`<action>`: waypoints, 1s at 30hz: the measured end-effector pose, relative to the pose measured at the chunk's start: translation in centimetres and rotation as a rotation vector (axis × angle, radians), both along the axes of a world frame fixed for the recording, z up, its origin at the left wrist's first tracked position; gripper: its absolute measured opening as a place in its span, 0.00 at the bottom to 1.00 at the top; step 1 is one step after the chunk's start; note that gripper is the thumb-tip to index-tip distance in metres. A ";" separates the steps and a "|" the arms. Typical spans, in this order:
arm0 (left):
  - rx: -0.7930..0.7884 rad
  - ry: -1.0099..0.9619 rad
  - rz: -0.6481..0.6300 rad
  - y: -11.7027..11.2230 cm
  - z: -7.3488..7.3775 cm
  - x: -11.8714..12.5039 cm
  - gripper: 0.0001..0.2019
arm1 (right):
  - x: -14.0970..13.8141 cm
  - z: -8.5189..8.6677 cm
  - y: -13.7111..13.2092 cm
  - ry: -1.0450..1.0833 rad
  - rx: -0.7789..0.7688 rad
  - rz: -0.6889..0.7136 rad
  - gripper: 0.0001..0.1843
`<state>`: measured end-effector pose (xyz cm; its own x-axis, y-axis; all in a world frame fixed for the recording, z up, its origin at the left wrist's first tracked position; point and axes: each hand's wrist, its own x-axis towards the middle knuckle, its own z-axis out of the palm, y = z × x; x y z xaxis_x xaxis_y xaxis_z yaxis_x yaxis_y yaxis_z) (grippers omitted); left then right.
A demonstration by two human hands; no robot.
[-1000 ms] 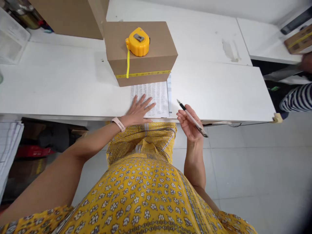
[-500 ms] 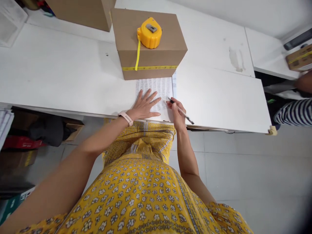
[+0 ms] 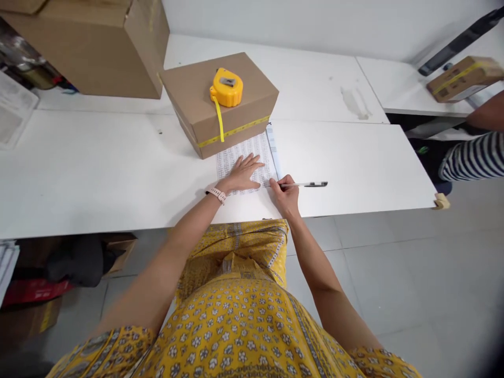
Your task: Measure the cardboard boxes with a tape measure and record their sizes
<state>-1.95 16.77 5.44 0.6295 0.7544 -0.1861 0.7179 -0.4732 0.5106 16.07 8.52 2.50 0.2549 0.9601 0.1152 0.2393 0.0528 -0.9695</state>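
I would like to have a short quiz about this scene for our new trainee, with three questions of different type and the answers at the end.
1. Which hand holds the pen?
2. True or false: the tape measure lies on top of the box.
3. The left hand rests on: a) the box; b) the sheet; c) the tape measure.

Key: 1. The right hand. 2. True. 3. b.
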 end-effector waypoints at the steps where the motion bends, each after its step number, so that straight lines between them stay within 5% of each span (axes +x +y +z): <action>1: 0.005 -0.008 -0.002 0.0 -0.2 0.0 0.39 | -0.1 0.0 0.1 -0.027 0.008 -0.004 0.21; 30: 0.029 -0.134 0.023 0.0 -1.3 -0.1 0.37 | -0.7 -0.1 0.1 -0.174 -0.007 0.037 0.20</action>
<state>-2.02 16.79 4.12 0.6299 0.7726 -0.0798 0.6552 -0.4733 0.5889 15.33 8.60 2.39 0.1959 0.9695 0.1476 0.4017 0.0580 -0.9139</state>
